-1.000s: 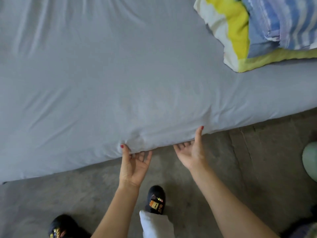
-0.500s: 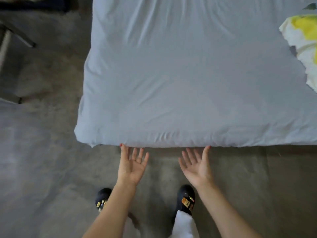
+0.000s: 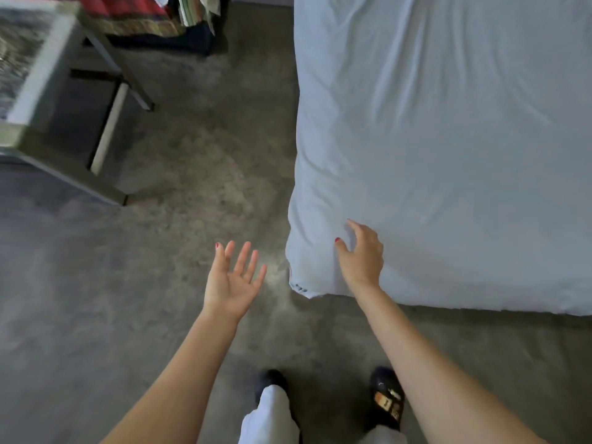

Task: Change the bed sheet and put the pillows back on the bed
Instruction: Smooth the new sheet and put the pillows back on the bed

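Note:
A pale grey-blue bed sheet (image 3: 448, 139) covers the mattress, which fills the right side of the view. Its near left corner (image 3: 304, 277) hangs just above the floor, with a bit of patterned edge showing below. My right hand (image 3: 360, 254) rests on top of that corner, fingers loosely bent and touching the sheet. My left hand (image 3: 232, 280) hovers over the bare floor to the left of the corner, palm up, fingers spread, holding nothing. No pillow is in view.
Grey concrete floor (image 3: 192, 187) runs along the bed's left side. A metal-framed table or stand (image 3: 48, 100) is at the upper left. Piled fabrics (image 3: 144, 17) lie at the top. My feet in dark slippers (image 3: 386, 398) stand near the bed's edge.
The view has swung left to the bed's corner. My right hand rose from under the sheet's edge onto the corner. My left hand moved off the bed over the floor. The yellow bedding left view.

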